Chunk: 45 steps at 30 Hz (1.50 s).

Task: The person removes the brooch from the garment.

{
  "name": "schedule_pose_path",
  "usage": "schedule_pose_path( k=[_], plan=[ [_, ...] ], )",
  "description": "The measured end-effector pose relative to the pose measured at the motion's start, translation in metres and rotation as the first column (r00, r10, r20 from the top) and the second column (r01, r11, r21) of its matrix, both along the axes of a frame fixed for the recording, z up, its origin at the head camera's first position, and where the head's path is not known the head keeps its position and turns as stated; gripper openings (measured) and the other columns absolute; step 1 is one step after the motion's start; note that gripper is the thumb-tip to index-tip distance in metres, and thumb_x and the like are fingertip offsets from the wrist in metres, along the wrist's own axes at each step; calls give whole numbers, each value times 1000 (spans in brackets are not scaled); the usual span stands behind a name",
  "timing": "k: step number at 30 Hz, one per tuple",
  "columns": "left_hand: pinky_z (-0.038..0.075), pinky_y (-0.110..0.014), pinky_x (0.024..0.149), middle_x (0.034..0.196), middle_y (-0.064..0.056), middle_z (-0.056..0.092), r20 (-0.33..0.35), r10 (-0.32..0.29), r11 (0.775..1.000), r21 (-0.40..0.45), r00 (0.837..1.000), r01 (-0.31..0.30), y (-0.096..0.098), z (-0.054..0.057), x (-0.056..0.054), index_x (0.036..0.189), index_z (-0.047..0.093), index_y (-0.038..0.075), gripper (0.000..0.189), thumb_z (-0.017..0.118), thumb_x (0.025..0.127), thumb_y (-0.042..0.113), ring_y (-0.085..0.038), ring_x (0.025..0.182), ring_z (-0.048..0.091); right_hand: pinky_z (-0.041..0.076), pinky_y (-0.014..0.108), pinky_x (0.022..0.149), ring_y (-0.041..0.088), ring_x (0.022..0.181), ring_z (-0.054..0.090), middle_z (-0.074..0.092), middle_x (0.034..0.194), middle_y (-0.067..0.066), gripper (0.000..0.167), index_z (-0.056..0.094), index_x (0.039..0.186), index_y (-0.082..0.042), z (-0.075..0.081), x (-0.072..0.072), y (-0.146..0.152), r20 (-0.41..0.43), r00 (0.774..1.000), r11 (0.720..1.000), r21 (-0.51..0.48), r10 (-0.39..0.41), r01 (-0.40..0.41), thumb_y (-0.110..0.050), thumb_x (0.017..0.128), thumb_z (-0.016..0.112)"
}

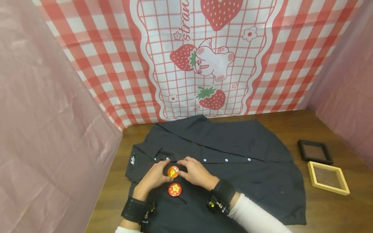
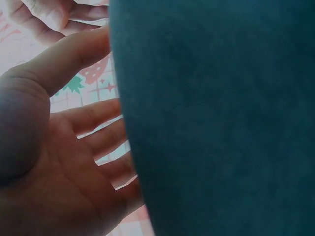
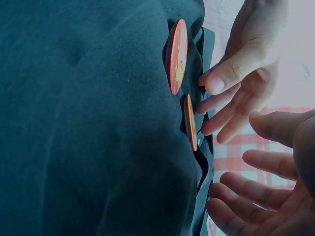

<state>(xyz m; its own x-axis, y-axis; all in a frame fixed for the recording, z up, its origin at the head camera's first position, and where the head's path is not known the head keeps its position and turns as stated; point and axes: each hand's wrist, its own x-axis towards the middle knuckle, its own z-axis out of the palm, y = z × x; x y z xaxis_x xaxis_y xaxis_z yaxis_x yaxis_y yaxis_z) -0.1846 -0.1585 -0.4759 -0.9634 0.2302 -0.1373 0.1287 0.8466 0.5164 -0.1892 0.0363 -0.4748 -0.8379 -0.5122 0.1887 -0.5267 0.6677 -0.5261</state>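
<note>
A dark button-front shirt lies spread on the table, a round orange pin badge and a round red pin badge on its front. My left hand is at the orange badge's left side, thumb near its lower edge. On the other side my right hand curves toward it, thumb close to its right edge. In the right wrist view the fingers of both hands are spread loosely, apart from the badges. Dark cloth fills much of both wrist views and hides the left fingertips from the left wrist camera.
At the table's right side lie a black frame and a pale yellow frame. A red-checked strawberry cloth hangs behind the table. Pink fabric closes off both sides. Small white buttons line the shirt's placket.
</note>
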Motion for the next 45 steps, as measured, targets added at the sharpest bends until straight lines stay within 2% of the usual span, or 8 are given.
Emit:
schedule_pose_path(
  k=[7,15,21,25,30,38,41,45],
  plan=[
    [41,-56,105,137,-20,55,-7,-22,1000,4,1000,23,-2,-7,3,136,52,0,73,83,75,23,-40,128,50,53,33,77,17,87,63,65,102,8,37,67,119,-5,-6,1,-3,-20,1000,1000,8,9,-9,-25,88,71],
    [41,-56,105,137,-20,56,-22,-29,1000,10,999,29,-3,-5,-2,135,53,-1,71,83,74,22,-40,128,50,52,31,74,16,84,61,65,102,7,37,67,120,-5,-5,-3,-8,-8,1000,999,24,22,-22,-25,89,70],
    [40,-55,107,137,-20,56,-15,-29,1000,6,999,29,-1,-5,-1,134,54,-1,69,83,75,22,-38,129,49,51,29,71,13,79,59,64,99,6,38,68,118,-7,-6,-1,-9,-20,1000,999,33,9,-8,-27,87,72],
    [40,-54,106,136,-21,56,-14,-28,1000,-5,1000,28,-2,-6,1,132,56,-3,68,83,75,23,-38,129,49,51,27,70,12,78,58,63,98,5,38,68,118,-6,-9,-2,-13,-28,999,998,62,32,-31,-26,86,73],
    [39,-56,106,139,-21,52,-17,-25,999,24,1000,25,-3,-8,3,131,56,-4,67,83,74,20,-40,131,47,51,27,70,12,79,58,62,98,4,39,68,118,-7,-12,-4,-17,-34,998,994,98,43,-40,-26,85,73],
    [39,-57,106,141,-21,50,-18,-41,999,-1,999,41,-7,-10,-1,132,55,-5,66,81,75,18,-40,131,45,51,28,69,12,78,58,61,96,4,41,68,118,-7,-18,-7,-24,-22,999,992,121,31,-28,-29,84,75],
    [38,-56,107,142,-21,50,-7,-36,999,-1,999,36,-9,-12,-6,133,55,-4,67,82,75,19,-40,133,44,52,28,70,13,79,59,61,97,4,41,68,118,-7,-20,-10,-26,-26,999,991,129,29,-25,-29,84,75],
    [40,-54,106,140,-20,52,-33,-59,998,-31,998,58,-11,-14,-12,131,57,-3,69,84,73,21,-39,131,45,52,29,72,14,81,60,61,98,3,40,68,118,-8,-22,-15,-30,-34,999,987,158,21,-16,-29,84,75]
  ],
)
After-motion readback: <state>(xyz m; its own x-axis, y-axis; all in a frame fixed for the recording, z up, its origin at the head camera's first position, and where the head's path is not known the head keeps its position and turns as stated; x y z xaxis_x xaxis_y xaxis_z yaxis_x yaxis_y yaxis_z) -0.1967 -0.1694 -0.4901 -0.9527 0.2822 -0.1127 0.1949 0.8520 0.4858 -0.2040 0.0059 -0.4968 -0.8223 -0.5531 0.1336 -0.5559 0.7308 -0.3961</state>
